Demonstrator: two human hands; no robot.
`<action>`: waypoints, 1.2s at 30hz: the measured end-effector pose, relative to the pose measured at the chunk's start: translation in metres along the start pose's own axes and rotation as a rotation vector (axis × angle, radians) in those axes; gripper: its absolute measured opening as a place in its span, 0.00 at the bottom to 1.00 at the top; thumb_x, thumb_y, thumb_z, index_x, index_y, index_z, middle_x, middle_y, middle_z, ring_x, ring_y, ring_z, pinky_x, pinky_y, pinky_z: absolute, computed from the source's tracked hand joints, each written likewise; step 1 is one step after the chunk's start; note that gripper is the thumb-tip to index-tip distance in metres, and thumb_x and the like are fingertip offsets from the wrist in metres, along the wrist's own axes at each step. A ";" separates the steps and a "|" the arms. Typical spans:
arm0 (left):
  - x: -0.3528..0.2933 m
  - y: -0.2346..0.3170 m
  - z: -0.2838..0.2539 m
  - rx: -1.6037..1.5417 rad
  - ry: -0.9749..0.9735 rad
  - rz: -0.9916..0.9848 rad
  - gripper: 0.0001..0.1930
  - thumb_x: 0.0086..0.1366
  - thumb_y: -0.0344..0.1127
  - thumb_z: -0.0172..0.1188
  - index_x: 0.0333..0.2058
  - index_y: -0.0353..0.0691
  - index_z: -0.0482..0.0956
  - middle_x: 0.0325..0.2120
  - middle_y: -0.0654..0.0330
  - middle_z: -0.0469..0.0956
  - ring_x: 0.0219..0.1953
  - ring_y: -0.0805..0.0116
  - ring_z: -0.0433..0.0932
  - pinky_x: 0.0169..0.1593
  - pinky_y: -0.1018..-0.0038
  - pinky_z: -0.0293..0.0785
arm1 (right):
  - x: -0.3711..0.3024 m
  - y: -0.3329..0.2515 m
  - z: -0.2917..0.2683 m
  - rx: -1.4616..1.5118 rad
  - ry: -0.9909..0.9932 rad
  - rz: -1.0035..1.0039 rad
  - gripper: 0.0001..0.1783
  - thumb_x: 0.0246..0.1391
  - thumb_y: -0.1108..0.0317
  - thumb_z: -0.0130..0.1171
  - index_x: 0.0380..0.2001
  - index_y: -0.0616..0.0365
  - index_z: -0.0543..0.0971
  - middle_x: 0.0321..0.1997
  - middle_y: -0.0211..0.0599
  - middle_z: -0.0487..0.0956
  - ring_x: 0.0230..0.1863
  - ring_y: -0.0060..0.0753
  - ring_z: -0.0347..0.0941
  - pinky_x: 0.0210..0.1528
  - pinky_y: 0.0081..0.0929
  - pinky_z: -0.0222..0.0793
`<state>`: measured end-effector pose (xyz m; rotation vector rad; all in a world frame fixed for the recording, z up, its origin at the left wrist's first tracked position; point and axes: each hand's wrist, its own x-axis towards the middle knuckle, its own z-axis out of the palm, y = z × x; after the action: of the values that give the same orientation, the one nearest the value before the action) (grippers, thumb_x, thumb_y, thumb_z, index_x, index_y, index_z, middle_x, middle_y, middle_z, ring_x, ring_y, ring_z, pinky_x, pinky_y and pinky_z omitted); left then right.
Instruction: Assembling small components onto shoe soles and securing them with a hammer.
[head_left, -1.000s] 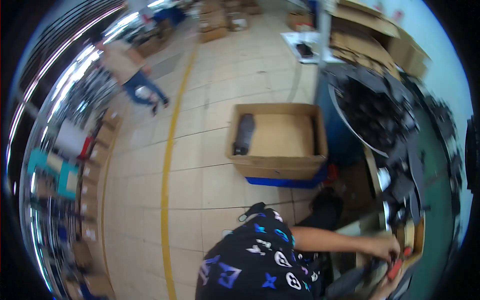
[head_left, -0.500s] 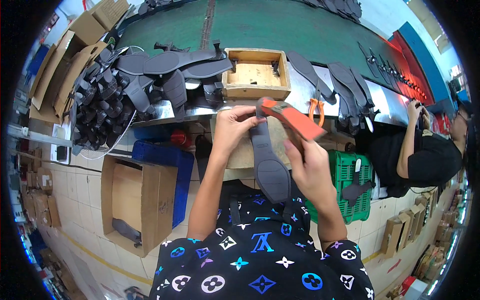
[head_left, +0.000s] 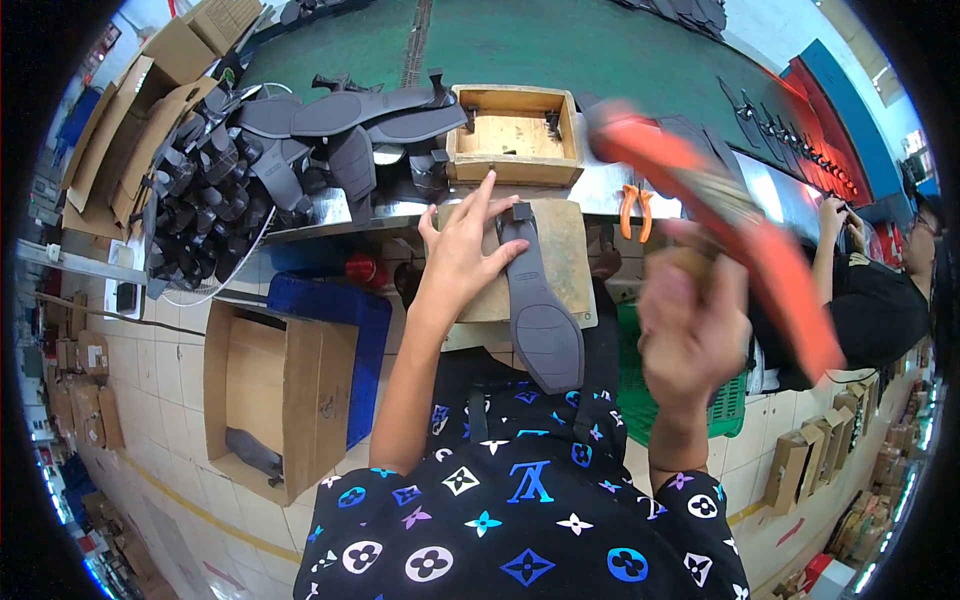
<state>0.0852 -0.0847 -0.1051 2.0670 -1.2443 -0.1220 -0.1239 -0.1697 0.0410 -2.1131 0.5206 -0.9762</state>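
Note:
A dark grey shoe sole lies lengthwise in front of me, its narrow end on a worn wooden block. A small dark square piece sits at that narrow end. Beside it, my left hand is spread, with the thumb touching the sole's edge and the fingers reaching over the block. My right hand is closed round a tool with a long orange-red head, apparently a hammer. Both are smeared by motion, raised to the right and apart from the sole.
Past the block stands a shallow wooden box holding a few small dark parts. Orange-handled pliers lie at the bench edge. Piled soles and a basket of dark heels are at left; a cardboard box stands below. A co-worker sits right.
The hammer has swung from the sole's narrow end up and to the right. My left hand has gone from pinching beside that end to lying spread, and the sole's end rests lower on the block.

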 end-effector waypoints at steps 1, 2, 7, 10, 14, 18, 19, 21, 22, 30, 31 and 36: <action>0.001 0.001 0.003 -0.005 0.022 0.029 0.51 0.56 0.56 0.69 0.72 0.46 0.51 0.55 0.66 0.79 0.67 0.62 0.65 0.68 0.42 0.40 | -0.005 -0.026 -0.012 0.157 0.010 0.275 0.11 0.65 0.73 0.52 0.45 0.68 0.78 0.41 0.50 0.81 0.41 0.44 0.79 0.50 0.34 0.70; 0.002 0.006 0.002 0.002 -0.008 0.008 0.51 0.58 0.56 0.67 0.73 0.48 0.49 0.57 0.68 0.78 0.68 0.63 0.62 0.68 0.40 0.37 | -0.009 -0.012 -0.002 0.154 0.019 0.280 0.11 0.65 0.73 0.52 0.45 0.68 0.78 0.41 0.50 0.81 0.41 0.44 0.79 0.50 0.34 0.70; 0.002 0.001 0.005 0.025 -0.075 -0.038 0.50 0.58 0.54 0.67 0.73 0.49 0.49 0.58 0.69 0.76 0.68 0.62 0.62 0.68 0.38 0.35 | -0.011 0.060 0.040 -0.188 -0.252 0.026 0.09 0.64 0.71 0.54 0.41 0.67 0.75 0.33 0.52 0.80 0.33 0.52 0.80 0.38 0.41 0.73; 0.000 0.000 -0.003 0.037 -0.089 -0.019 0.49 0.58 0.53 0.67 0.72 0.49 0.49 0.58 0.71 0.76 0.68 0.62 0.63 0.68 0.37 0.34 | -0.008 0.023 0.010 0.050 0.028 -0.080 0.13 0.66 0.69 0.51 0.48 0.67 0.73 0.34 0.50 0.81 0.30 0.47 0.80 0.32 0.38 0.73; 0.008 -0.007 0.003 0.031 -0.035 0.061 0.34 0.59 0.53 0.66 0.62 0.50 0.70 0.58 0.72 0.76 0.69 0.61 0.62 0.69 0.36 0.33 | -0.020 0.084 0.044 0.205 -0.112 -0.029 0.11 0.65 0.68 0.51 0.44 0.67 0.73 0.29 0.54 0.79 0.30 0.51 0.79 0.30 0.36 0.73; 0.018 -0.010 0.001 0.004 0.093 0.220 0.16 0.59 0.45 0.66 0.44 0.45 0.85 0.52 0.67 0.81 0.64 0.59 0.69 0.67 0.48 0.51 | 0.019 0.041 0.032 -0.101 -0.089 -0.098 0.13 0.62 0.72 0.56 0.48 0.67 0.72 0.28 0.55 0.78 0.29 0.62 0.78 0.29 0.45 0.72; 0.003 -0.011 0.000 -0.058 0.106 0.334 0.14 0.59 0.41 0.67 0.42 0.44 0.86 0.49 0.64 0.83 0.61 0.57 0.73 0.65 0.55 0.60 | 0.016 0.032 0.023 -0.143 -0.074 -0.076 0.13 0.62 0.73 0.55 0.48 0.67 0.73 0.28 0.55 0.79 0.30 0.60 0.79 0.31 0.44 0.73; -0.014 0.019 -0.020 -0.357 -0.074 0.165 0.10 0.59 0.35 0.66 0.38 0.39 0.85 0.35 0.53 0.83 0.38 0.56 0.83 0.40 0.70 0.76 | 0.023 0.040 0.014 -0.167 -0.053 -0.073 0.16 0.60 0.75 0.55 0.51 0.67 0.73 0.33 0.54 0.80 0.33 0.56 0.81 0.35 0.42 0.75; -0.022 0.030 -0.030 -0.433 -0.109 0.207 0.10 0.59 0.35 0.66 0.37 0.37 0.84 0.32 0.53 0.81 0.34 0.57 0.82 0.37 0.70 0.75 | 0.022 0.053 0.015 -0.175 -0.063 -0.130 0.18 0.59 0.75 0.56 0.53 0.67 0.73 0.35 0.54 0.80 0.35 0.55 0.81 0.36 0.41 0.76; -0.085 0.110 -0.078 -1.148 -0.383 -0.247 0.12 0.68 0.35 0.61 0.33 0.29 0.81 0.27 0.61 0.78 0.31 0.76 0.77 0.35 0.78 0.70 | 0.005 0.096 0.036 -0.607 -0.616 -0.408 0.23 0.55 0.64 0.62 0.54 0.58 0.74 0.53 0.43 0.75 0.56 0.45 0.72 0.51 0.42 0.71; -0.088 0.109 -0.078 -1.155 -0.422 -0.298 0.12 0.68 0.35 0.60 0.33 0.29 0.81 0.28 0.60 0.78 0.32 0.76 0.77 0.37 0.78 0.70 | 0.008 0.089 0.036 -0.617 -0.556 -0.525 0.23 0.56 0.63 0.61 0.55 0.57 0.75 0.57 0.44 0.74 0.58 0.46 0.71 0.54 0.44 0.69; -0.087 0.118 -0.080 -1.231 -0.471 -0.353 0.13 0.70 0.38 0.58 0.37 0.31 0.81 0.36 0.57 0.78 0.42 0.69 0.76 0.47 0.75 0.69 | -0.019 0.051 0.018 1.033 -0.695 0.174 0.36 0.65 0.40 0.51 0.46 0.71 0.79 0.50 0.60 0.80 0.56 0.53 0.76 0.65 0.54 0.62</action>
<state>-0.0148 -0.0062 0.0034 1.1215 -0.6761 -1.2481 -0.1245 -0.1833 -0.0146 -1.2786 -0.1570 -0.2319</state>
